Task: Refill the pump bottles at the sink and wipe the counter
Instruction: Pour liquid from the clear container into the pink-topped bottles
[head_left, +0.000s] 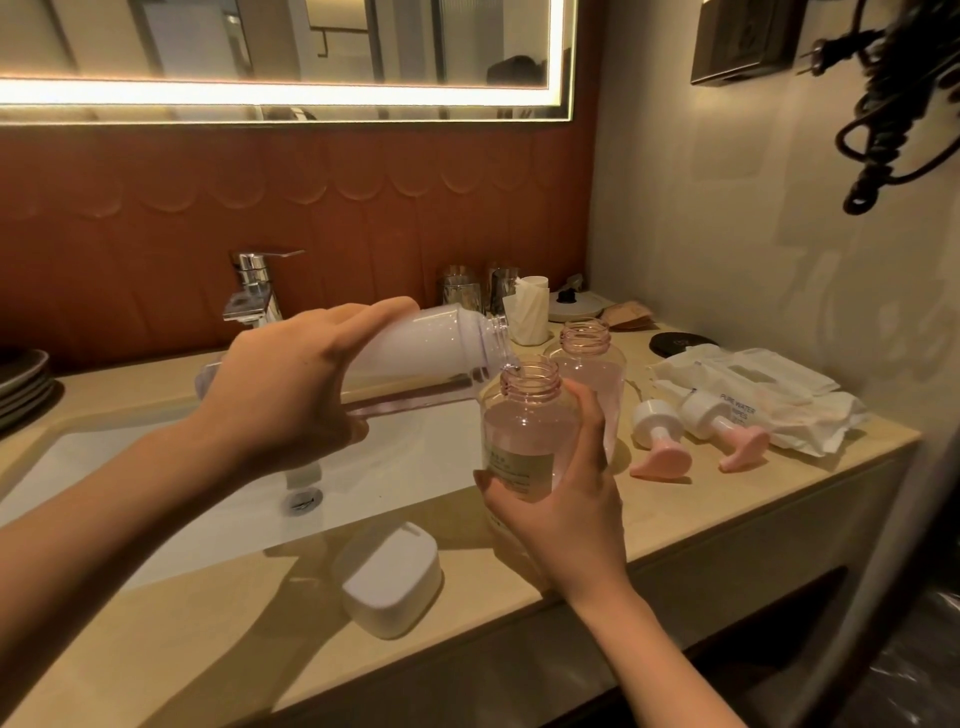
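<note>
A: Listing item one: pump bottle (530, 431), neck open, part full of pink liquid, was held at the sink's (130, 467) three o'clock rim. Handling?

B: Clear plastic, probably light, slippery if wet; best taken round the label. Right hand (566, 514) gripped it there; left hand (291, 384) grasped the tilted refill bottle (431, 338), mouth over its neck. Second bottle (592, 364) stood at its one o'clock, pump heads (660, 436) at three.

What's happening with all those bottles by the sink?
A person is refilling a pump bottle. Their left hand tips a white refill bottle so its mouth sits right over the open neck of a pink bottle, which the right hand holds. A second pink bottle stands open just behind it. Two pump heads lie on the counter, next to a pack of wipes.
</note>
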